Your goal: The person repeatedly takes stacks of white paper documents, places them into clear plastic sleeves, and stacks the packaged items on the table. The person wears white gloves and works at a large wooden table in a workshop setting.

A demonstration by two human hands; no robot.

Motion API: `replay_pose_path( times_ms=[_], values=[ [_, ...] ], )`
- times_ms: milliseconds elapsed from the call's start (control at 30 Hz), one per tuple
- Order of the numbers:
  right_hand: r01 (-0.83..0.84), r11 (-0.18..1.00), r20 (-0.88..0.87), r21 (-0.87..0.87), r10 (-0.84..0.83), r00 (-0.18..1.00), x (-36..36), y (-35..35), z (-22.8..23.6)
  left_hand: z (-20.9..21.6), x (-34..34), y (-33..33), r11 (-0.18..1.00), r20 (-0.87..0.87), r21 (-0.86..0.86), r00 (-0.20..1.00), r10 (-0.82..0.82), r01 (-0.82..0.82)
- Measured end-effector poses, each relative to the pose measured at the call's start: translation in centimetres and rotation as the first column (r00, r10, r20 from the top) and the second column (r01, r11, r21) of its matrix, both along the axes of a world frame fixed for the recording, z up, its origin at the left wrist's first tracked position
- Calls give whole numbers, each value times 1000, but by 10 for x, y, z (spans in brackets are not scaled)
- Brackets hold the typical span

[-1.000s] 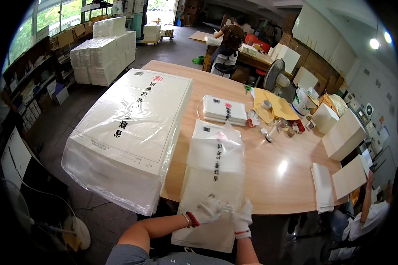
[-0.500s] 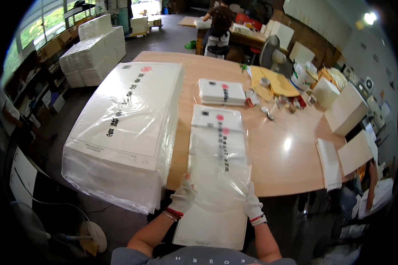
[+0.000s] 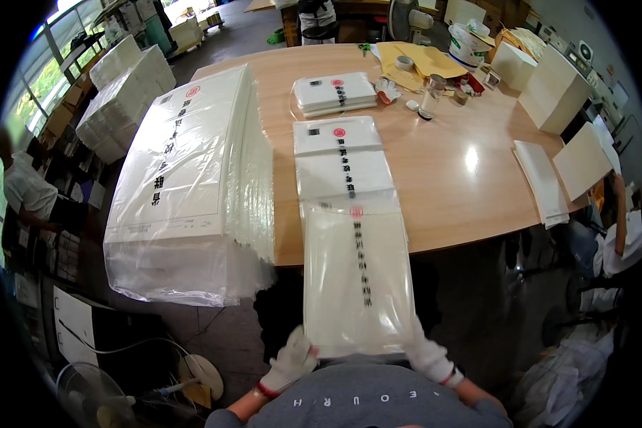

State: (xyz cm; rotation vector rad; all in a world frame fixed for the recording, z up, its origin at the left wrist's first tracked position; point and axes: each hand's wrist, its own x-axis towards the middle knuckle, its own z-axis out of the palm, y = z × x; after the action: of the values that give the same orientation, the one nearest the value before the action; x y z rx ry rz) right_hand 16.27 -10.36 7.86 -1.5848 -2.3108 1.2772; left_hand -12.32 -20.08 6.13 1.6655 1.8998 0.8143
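The clear plastic sleeve (image 3: 357, 282) with its white sheet inside has come most of the way off the round wooden table (image 3: 464, 185) — half a second ago its near end sat lower and closer in, a second ago both hands were bunched together at its bottom edge. Now they are spread to its two near corners: the left hand (image 3: 290, 364), in a white knit glove with a red cuff, is closed on the left corner, and the right hand (image 3: 428, 354), gloved the same, is closed on the right corner. My guess is that the sleeve is being drawn toward the person's chest, its far end resting on the table's near edge.

The film is glossy and slack, wrinkling where it is pinched. Further onto the table lies a flat white packet (image 3: 342, 160), stiff and smooth. At the table's left side sits a tall wrapped stack of white sheets (image 3: 185, 185) — square-edged, its loose plastic bagging below
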Motion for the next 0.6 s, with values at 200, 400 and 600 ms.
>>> replay_pose_path(
  times_ms=[200,400,600],
  values=[
    [-206,964,-137,165,230,964,4,-7,-8,-23,-7,-33,983,416,-151,909,-32,103],
    [-88,987,-306,-137,43,951,48,-24,3,3,1,-16,988,533,115,846,31,-108],
    [-406,562,-654,-721,-745,131,56,13,-133,47,23,40,923,259,364,938,-231,127]
  ],
)
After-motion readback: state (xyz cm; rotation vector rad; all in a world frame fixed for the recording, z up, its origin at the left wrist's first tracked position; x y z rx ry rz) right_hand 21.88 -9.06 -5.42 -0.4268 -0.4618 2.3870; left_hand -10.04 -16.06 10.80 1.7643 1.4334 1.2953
